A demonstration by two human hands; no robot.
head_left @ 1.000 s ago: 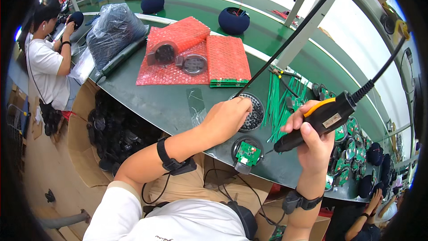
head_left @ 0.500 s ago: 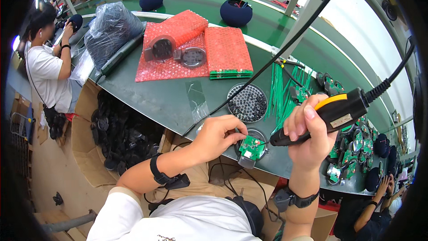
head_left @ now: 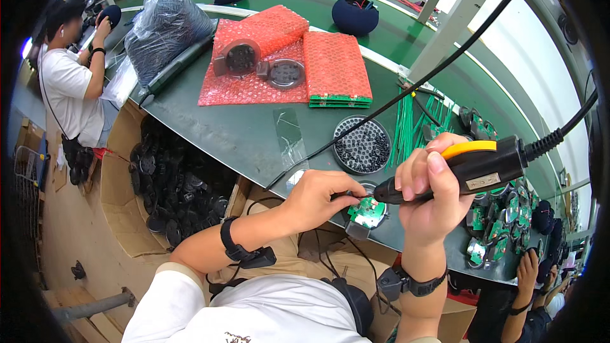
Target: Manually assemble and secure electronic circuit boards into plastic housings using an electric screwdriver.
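Observation:
My right hand (head_left: pixel 432 194) is wrapped round a black electric screwdriver (head_left: pixel 486 160) with a yellow lever and a thick cord. The tool lies nearly level, its nose pointing left at the fingertips of my left hand (head_left: pixel 319 195). Those fingers are pinched together at the bit; anything between them is too small to make out. Just below the bit is a green circuit board (head_left: pixel 368 215) on a round dark housing at the table's near edge. Beyond my hands stands a round perforated tray (head_left: pixel 335 147) of small black parts.
Green cable ties (head_left: pixel 405 124) lie right of the tray, with a pile of board assemblies (head_left: pixel 502 222) beyond. Red bubble-wrap packs (head_left: pixel 337 63) sit farther back. A carton (head_left: pixel 121 197) of black parts stands at left. Co-workers are on both sides; a cord crosses the table.
The screwdriver's nose has moved left and slightly up, to my left fingertips. My left hand's fingers stay pinched. The whole view has shifted a little.

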